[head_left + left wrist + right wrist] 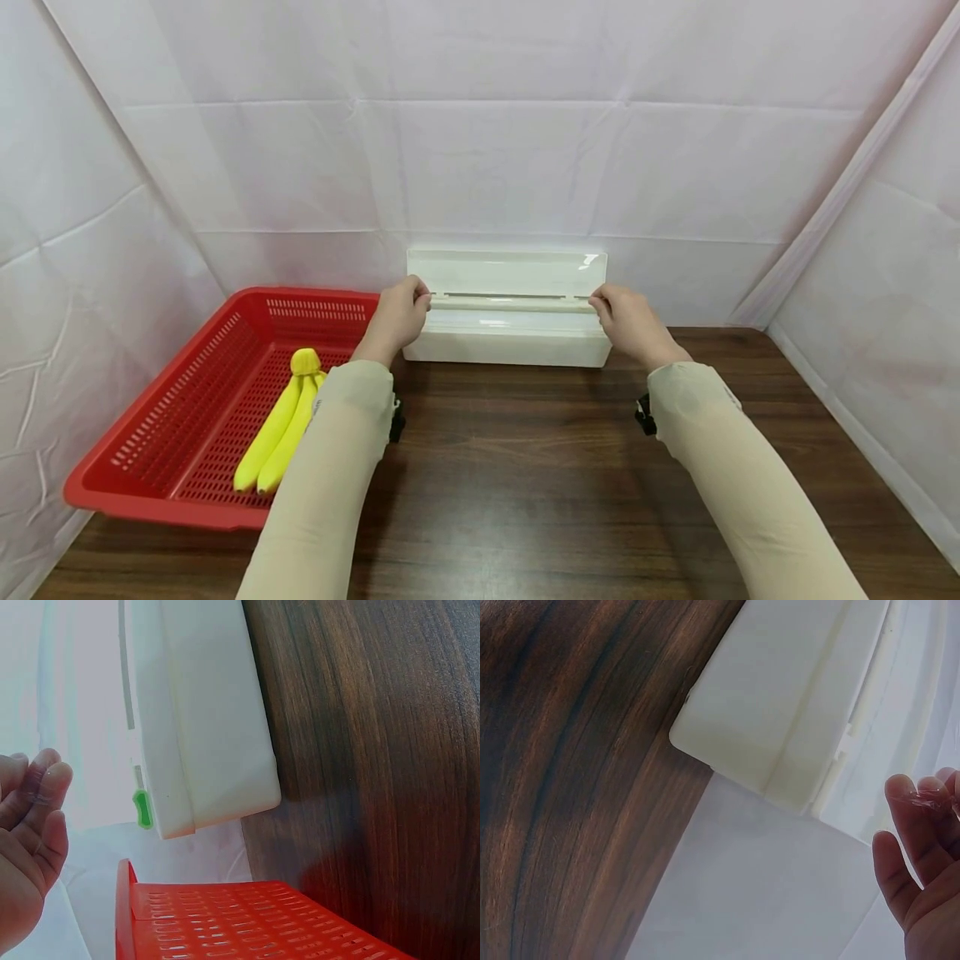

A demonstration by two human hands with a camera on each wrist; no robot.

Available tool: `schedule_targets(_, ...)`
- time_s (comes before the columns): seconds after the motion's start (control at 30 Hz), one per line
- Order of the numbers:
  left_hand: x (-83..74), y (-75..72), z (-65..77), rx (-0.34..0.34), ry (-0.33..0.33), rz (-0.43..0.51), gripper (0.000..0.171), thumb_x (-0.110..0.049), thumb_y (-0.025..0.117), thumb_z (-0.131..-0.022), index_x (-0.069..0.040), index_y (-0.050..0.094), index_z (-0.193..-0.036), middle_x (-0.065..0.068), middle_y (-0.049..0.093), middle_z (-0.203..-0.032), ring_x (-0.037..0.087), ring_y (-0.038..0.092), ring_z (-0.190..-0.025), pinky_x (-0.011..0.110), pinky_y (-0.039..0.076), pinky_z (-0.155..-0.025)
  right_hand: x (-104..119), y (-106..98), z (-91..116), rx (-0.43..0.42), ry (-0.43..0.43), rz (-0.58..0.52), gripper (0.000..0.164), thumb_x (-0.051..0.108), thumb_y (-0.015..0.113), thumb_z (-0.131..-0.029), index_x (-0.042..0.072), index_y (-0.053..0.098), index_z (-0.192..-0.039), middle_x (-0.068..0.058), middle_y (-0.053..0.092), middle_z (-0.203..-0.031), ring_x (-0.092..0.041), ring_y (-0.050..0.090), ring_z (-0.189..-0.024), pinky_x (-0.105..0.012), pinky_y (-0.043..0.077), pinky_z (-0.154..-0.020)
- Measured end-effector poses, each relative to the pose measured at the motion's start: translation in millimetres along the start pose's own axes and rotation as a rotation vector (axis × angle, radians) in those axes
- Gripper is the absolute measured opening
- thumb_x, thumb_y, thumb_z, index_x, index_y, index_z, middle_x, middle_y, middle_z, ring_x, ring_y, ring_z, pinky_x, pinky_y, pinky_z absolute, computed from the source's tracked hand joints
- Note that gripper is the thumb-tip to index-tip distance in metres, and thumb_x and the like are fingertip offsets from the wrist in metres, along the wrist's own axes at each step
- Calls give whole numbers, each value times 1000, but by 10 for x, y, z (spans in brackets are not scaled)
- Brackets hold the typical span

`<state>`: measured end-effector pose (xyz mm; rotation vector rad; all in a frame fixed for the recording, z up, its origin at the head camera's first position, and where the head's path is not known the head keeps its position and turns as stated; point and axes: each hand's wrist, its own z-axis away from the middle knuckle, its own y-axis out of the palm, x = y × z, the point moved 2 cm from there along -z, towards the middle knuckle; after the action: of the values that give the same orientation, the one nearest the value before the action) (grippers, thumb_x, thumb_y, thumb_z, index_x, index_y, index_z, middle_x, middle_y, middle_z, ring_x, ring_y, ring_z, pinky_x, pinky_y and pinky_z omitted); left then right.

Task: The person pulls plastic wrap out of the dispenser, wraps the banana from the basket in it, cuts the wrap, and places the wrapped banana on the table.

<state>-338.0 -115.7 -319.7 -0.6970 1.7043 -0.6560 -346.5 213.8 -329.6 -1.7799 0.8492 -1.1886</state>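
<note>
1. White plastic box (510,347), its lid (506,271) raised, sits at the centre of the head view, long axis running left to right across the frame
2. Right hand (632,321) is at the box's right end, fingertips pinching clear film (928,799)
3. Left hand (400,312) is at the left end, likewise pinching film between its fingertips
4. As I judge it, what matters is that the box lies lengthwise between both hands, neither clearly nearer; the film's span between them is hard to trace
5. Red basket (165,514) with bananas (279,433) fills the left of the frame, nearer the left arm
</note>
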Motion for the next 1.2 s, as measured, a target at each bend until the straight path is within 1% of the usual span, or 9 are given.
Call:
schedule_targets(0.23, -3, -4, -2, -15, 10, 12, 14, -16, 46, -99, -4, 54, -101, 14, 66, -100, 26, 57, -83, 35, 47, -71, 20, -37, 20, -14, -13, -8, 29, 20, 39, -102, 0, 57, -113, -14, 57, -89, -25, 49, -72, -36, 40, -65)
schedule_targets(0.43, -12, -25, -3, -32, 26, 15, 14, -15, 47, -99, -4, 55, -100, 14, 66, -98, 25, 57, -83, 36, 47, -73, 0, -49, 15, -21, -16, -5, 30, 22, 39, -102, 1, 57, -113, -13, 58, -91, -24, 50, -72, -36, 41, -65)
schedule_targets(0.67, -11, -46, 0, -31, 41, 24, 14, -14, 47, -99, -3, 55, -101, 15, 66, -98, 27, 59, -85, 38, 49, -75, -2, -59, 13, -31, -31, -2, 29, 21, 39, -102, 1, 57, -113, -14, 59, -93, -25, 50, -74, -36, 40, -66)
schedule_targets(0.83, -26, -61, 11, -43, 51, 21, 14, -13, 47, -99, -3, 56, -101, 16, 65, -97, 28, 59, -86, 39, 49, -77, 2, -73, 19, -36, -36, -9, 29, 20, 39, -102, 1, 57, -112, -15, 60, -95, -25, 51, -75, -37, 41, -67)
schedule_targets(1.03, -38, -76, 24, -43, 47, 29, 14, -14, 47, -99, -3, 56, -101, 15, 66, -98, 28, 59, -86, 39, 49, -76, -2, -86, 23, -29, -32, -10, 29, 20, 39, -102, 0, 57, -114, -17, 60, -98, -26, 52, -78, -38, 42, -69)
schedule_targets(1.2, -43, -85, 36, -41, 54, 38, 14, -15, 47, -99, -3, 55, -102, 15, 66, -99, 28, 59, -86, 38, 48, -75, 13, -105, 23, -28, -28, -8, 29, 19, 39, -102, 0, 57, -114, -16, 60, -97, -26, 53, -78, -38, 43, -69)
